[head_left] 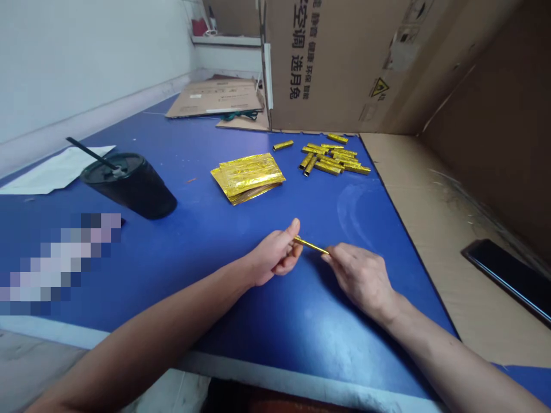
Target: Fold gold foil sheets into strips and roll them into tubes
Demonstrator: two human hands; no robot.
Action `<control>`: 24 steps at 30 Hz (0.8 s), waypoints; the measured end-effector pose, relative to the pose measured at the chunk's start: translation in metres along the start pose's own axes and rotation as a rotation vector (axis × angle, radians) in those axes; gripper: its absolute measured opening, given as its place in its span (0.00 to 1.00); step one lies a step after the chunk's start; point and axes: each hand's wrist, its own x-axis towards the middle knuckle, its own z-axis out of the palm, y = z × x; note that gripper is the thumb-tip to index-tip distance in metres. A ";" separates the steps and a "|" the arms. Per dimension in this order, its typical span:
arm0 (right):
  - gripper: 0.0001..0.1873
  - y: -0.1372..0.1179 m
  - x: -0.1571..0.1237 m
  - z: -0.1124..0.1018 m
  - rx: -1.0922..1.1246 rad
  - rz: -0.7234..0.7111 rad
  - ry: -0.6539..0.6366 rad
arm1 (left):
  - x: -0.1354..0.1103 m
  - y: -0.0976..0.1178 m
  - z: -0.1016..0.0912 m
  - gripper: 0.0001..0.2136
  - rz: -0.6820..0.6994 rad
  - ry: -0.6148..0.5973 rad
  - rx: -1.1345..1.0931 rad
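Note:
A thin gold foil roll [310,246] stretches between my two hands just above the blue table [206,246]. My left hand [275,257] pinches its left end, fingers curled closed. My right hand [359,278] grips the right end, fingers closed round it. Farther back lies a stack of flat gold foil sheets [247,176]. Behind that, a pile of several finished gold rolls [333,159] rests near the cardboard, with one separate roll [283,145] to its left.
A black lidded cup with a straw [129,183] stands at the left. White paper [55,169] lies behind it. A big cardboard box [344,63] and cardboard sheet [430,229] border the right. A dark phone [508,278] lies on the cardboard.

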 end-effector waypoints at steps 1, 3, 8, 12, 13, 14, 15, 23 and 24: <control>0.18 0.000 0.000 0.000 -0.020 -0.012 0.006 | 0.000 0.001 0.000 0.24 -0.011 0.006 0.002; 0.16 0.001 0.002 -0.002 0.034 0.005 -0.003 | -0.001 0.003 -0.002 0.19 0.010 0.051 0.097; 0.16 -0.002 0.005 -0.006 0.341 0.124 -0.131 | -0.007 0.003 0.001 0.14 0.323 0.145 0.801; 0.19 -0.007 0.004 -0.005 0.468 0.059 -0.348 | -0.013 -0.003 0.009 0.12 0.486 0.006 1.162; 0.20 -0.007 0.004 -0.005 0.492 0.056 -0.381 | -0.014 -0.004 0.010 0.12 0.510 -0.017 1.201; 0.21 -0.008 0.004 -0.005 0.509 0.062 -0.397 | -0.014 -0.004 0.010 0.12 0.532 -0.023 1.227; 0.20 -0.007 0.005 -0.006 0.518 0.073 -0.403 | -0.014 -0.004 0.010 0.12 0.551 -0.016 1.239; 0.19 0.004 0.008 -0.012 0.398 0.088 -0.364 | -0.008 0.006 -0.012 0.13 0.538 0.158 1.169; 0.19 0.005 0.008 -0.010 0.377 0.078 -0.351 | -0.007 0.007 -0.013 0.13 0.521 0.166 1.154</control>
